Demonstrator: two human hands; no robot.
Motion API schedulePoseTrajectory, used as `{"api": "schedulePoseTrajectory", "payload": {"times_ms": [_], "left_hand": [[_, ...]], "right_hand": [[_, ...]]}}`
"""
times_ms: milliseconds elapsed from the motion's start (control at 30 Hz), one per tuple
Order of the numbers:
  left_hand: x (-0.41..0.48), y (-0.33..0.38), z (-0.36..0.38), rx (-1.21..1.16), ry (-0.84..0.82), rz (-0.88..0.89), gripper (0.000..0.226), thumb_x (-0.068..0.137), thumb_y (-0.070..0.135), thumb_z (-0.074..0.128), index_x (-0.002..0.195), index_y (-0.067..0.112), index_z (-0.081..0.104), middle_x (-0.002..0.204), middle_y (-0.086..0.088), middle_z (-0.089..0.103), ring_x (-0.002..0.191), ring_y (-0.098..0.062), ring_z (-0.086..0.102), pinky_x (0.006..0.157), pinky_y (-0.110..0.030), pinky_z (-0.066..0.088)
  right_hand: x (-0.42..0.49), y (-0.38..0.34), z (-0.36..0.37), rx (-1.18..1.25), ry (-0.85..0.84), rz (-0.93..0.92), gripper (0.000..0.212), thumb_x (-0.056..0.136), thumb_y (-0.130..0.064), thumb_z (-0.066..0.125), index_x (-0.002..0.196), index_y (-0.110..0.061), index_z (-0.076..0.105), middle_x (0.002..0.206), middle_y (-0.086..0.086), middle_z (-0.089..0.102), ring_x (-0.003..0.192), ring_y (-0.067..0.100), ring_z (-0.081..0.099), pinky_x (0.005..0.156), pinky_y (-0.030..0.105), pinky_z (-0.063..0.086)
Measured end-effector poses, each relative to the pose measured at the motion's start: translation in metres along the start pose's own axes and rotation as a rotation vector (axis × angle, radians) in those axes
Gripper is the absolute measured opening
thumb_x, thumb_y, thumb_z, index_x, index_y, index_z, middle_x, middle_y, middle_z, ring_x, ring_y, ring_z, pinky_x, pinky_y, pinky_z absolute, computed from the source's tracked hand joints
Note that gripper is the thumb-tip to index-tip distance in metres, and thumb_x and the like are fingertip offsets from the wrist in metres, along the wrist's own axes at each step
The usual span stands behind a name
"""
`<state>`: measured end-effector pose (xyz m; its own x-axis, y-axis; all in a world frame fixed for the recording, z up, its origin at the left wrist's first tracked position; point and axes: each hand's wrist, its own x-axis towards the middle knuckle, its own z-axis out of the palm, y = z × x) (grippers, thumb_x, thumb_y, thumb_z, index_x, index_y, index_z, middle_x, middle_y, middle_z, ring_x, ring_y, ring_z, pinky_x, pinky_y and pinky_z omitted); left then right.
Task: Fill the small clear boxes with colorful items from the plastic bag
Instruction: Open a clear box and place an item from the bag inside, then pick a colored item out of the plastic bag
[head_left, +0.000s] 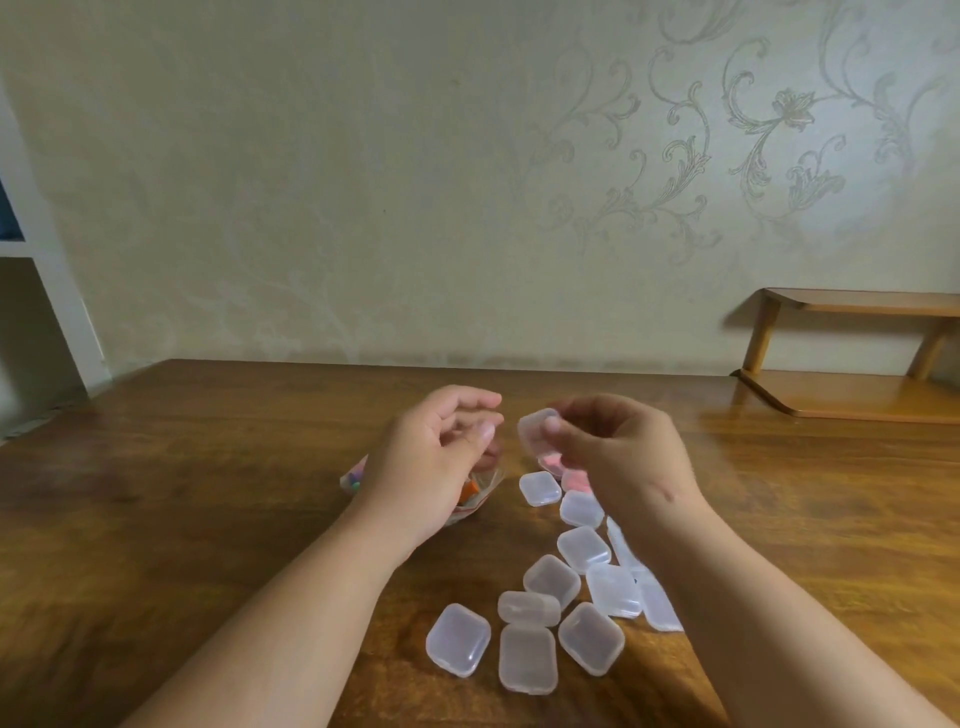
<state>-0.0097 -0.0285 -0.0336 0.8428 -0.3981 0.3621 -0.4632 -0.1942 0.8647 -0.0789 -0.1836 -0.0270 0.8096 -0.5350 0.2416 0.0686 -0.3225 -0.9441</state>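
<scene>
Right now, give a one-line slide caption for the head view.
Right hand holds a small clear box; left hand hovers over the bag; more boxes lie on the table.

Soft, rather dim light is seen, with a brighter patch cast on the wall (852, 208) at upper right and a sheen on the table (769, 436) beneath, while the left hand (431, 467) and right hand (623, 457) are blurred and edges are bent by the wide lens.
</scene>
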Motion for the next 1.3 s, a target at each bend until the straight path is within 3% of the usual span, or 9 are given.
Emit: {"api": "schedulePoseTrajectory", "payload": {"times_ms": [200, 467, 600, 700, 800, 900, 967, 1133, 1300], "left_hand": [[0.0, -0.007, -0.001, 0.346, 0.251, 0.184, 0.023, 0.095, 0.011, 0.06, 0.099, 0.033, 0.068, 0.1, 0.019, 0.063, 0.094, -0.002, 0.061, 0.072, -0.013, 0.047], [0.003, -0.009, -0.007, 0.601, 0.157, -0.004, 0.031, 0.087, 0.017, 0.064, 0.113, 0.033, 0.065, 0.126, 0.009, 0.057, 0.117, -0.013, 0.043, 0.086, -0.029, 0.044], [0.004, -0.011, -0.007, 0.58, 0.16, -0.076, 0.036, 0.086, 0.013, 0.066, 0.114, 0.034, 0.061, 0.118, 0.01, 0.06, 0.106, -0.011, 0.052, 0.079, -0.03, 0.054], [0.006, -0.011, -0.006, 0.498, 0.183, -0.141, 0.035, 0.091, 0.004, 0.063, 0.115, 0.03, 0.061, 0.105, 0.009, 0.063, 0.083, -0.005, 0.06, 0.058, -0.016, 0.048], [0.009, -0.007, -0.008, 0.363, 0.211, -0.16, 0.03, 0.093, 0.005, 0.062, 0.111, 0.029, 0.06, 0.098, 0.012, 0.063, 0.072, 0.001, 0.058, 0.048, -0.007, 0.039], [0.009, -0.005, -0.011, 0.256, 0.221, -0.168, 0.031, 0.091, 0.006, 0.065, 0.106, 0.032, 0.06, 0.092, 0.016, 0.064, 0.081, -0.003, 0.063, 0.056, -0.013, 0.046], [0.009, -0.003, -0.011, 0.21, 0.199, -0.181, 0.031, 0.089, 0.007, 0.067, 0.104, 0.033, 0.06, 0.091, 0.015, 0.066, 0.08, -0.004, 0.064, 0.056, -0.017, 0.049], [0.006, 0.002, -0.012, 0.113, 0.133, -0.162, 0.023, 0.089, 0.011, 0.067, 0.099, 0.031, 0.065, 0.087, 0.011, 0.07, 0.081, -0.007, 0.067, 0.065, -0.026, 0.055], [0.015, -0.01, -0.016, 0.168, 0.257, -0.188, 0.022, 0.097, 0.012, 0.056, 0.094, 0.031, 0.067, 0.097, 0.011, 0.064, 0.088, -0.008, 0.059, 0.056, -0.02, 0.046]], "right_hand": [[0.021, 0.009, -0.036, -0.069, 0.301, -0.01, 0.013, 0.082, -0.026, 0.077, 0.077, -0.034, 0.067, 0.082, -0.01, 0.071, 0.079, 0.009, 0.066, 0.079, 0.039, 0.058], [0.032, 0.028, -0.037, -0.379, 0.23, 0.082, 0.017, 0.087, -0.031, 0.07, 0.103, -0.026, 0.068, 0.088, -0.01, 0.065, 0.074, 0.005, 0.06, 0.065, 0.031, 0.056], [0.033, 0.028, -0.034, -0.346, 0.256, 0.042, 0.025, 0.09, -0.035, 0.067, 0.111, -0.022, 0.068, 0.089, -0.01, 0.063, 0.08, 0.007, 0.06, 0.071, 0.031, 0.056], [0.031, 0.024, -0.032, -0.344, 0.259, 0.019, 0.021, 0.092, -0.037, 0.063, 0.107, -0.023, 0.068, 0.09, -0.01, 0.063, 0.081, 0.008, 0.059, 0.074, 0.032, 0.053], [0.023, 0.017, -0.023, -0.301, 0.199, -0.02, 0.004, 0.092, -0.03, 0.063, 0.092, -0.029, 0.066, 0.088, -0.009, 0.067, 0.078, 0.005, 0.06, 0.065, 0.025, 0.052], [0.008, 0.009, -0.005, -0.27, 0.06, -0.101, 0.008, 0.092, -0.022, 0.064, 0.093, -0.028, 0.068, 0.085, -0.012, 0.067, 0.069, -0.003, 0.062, 0.052, 0.008, 0.043], [-0.003, 0.004, 0.007, -0.346, -0.046, -0.188, 0.013, 0.093, -0.019, 0.063, 0.095, -0.03, 0.069, 0.088, -0.015, 0.068, 0.074, -0.004, 0.061, 0.057, 0.006, 0.042], [-0.015, 0.001, 0.027, -0.639, -0.272, -0.379, 0.026, 0.098, -0.019, 0.054, 0.111, -0.033, 0.071, 0.105, -0.014, 0.07, 0.093, 0.004, 0.059, 0.077, 0.02, 0.052], [-0.011, 0.007, 0.038, -0.788, -0.368, -0.365, 0.028, 0.101, -0.022, 0.047, 0.116, -0.032, 0.068, 0.109, -0.006, 0.068, 0.093, 0.012, 0.062, 0.078, 0.032, 0.057]]}}
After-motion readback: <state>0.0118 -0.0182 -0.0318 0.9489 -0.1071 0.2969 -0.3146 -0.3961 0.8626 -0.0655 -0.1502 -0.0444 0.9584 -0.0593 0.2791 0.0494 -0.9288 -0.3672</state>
